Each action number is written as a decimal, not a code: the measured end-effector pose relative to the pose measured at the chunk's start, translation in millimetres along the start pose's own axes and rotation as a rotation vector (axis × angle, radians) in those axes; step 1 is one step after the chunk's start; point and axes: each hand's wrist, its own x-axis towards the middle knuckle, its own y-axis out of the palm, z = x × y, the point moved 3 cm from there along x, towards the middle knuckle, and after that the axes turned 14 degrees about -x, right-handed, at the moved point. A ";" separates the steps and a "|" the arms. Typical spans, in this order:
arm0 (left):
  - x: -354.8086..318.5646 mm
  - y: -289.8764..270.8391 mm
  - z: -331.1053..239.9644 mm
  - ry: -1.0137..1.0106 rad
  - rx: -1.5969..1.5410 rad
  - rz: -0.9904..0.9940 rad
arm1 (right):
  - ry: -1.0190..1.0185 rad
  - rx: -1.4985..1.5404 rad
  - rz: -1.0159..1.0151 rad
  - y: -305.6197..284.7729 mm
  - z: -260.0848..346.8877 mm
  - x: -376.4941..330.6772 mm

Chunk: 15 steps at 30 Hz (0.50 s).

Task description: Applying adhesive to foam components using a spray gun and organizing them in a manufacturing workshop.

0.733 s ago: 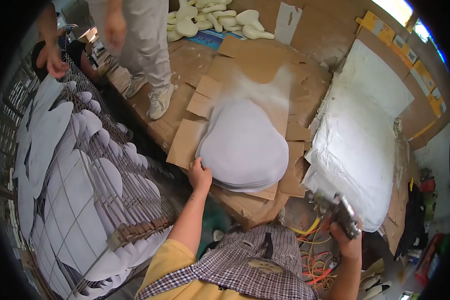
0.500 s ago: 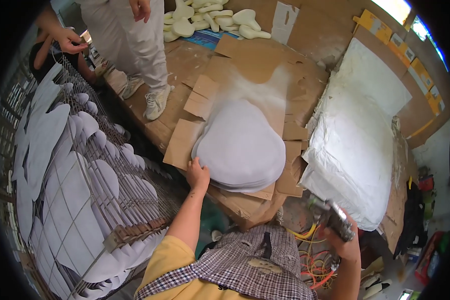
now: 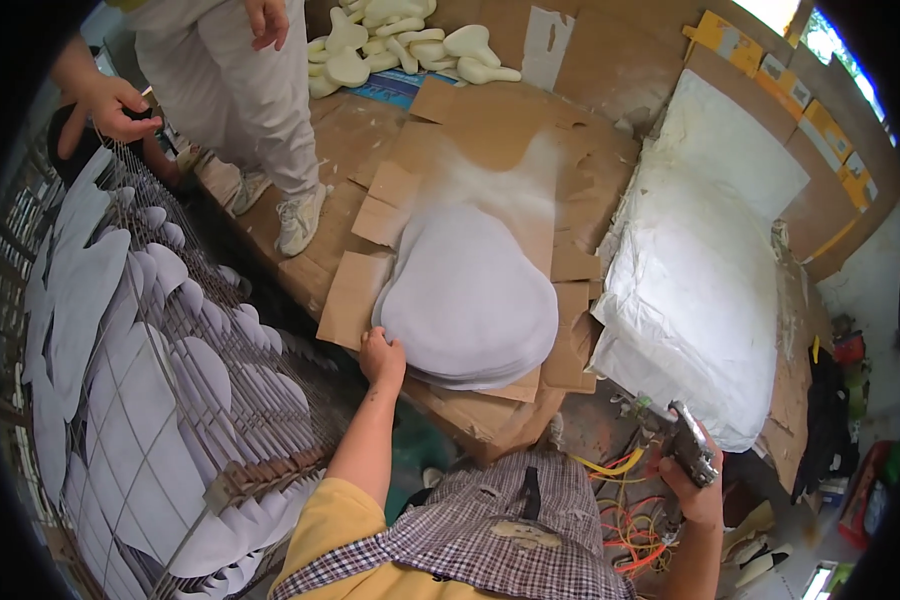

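A stack of pale grey, rounded flat pieces (image 3: 470,300) lies on cardboard sheets (image 3: 490,150) on a low platform. My left hand (image 3: 382,358) rests on the stack's near left edge, fingers gripping it. My right hand (image 3: 692,478) is down at the lower right, closed around a metal spray gun (image 3: 688,445) held away from the stack.
A wire rack (image 3: 170,400) with several grey flat pieces stands at the left. Another person (image 3: 260,100) in light trousers stands at the back left, one hand on the rack. A white sheeted pile (image 3: 700,270) lies right. Cream moulded shapes (image 3: 400,40) sit at the back. Coloured cables (image 3: 630,500) lie below.
My right hand with the spray gun has shifted slightly lower. The other person's hand has moved along the top of the rack. My left hand stays on the stack.
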 end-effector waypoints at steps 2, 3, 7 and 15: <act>2.6 2.2 3.5 -0.051 0.001 0.093 | -0.037 -0.043 0.052 -1.2 -6.3 -2.0; 3.1 1.1 -0.1 -0.050 0.001 0.096 | -0.036 -0.043 0.050 1.3 -5.3 -1.6; 4.6 -2.5 -10.6 -0.041 -0.013 0.149 | -0.077 0.028 -0.041 13.4 5.9 14.8; 12.5 -8.7 -6.4 0.001 -0.267 0.046 | -0.075 -0.059 -0.091 5.3 -3.8 -9.4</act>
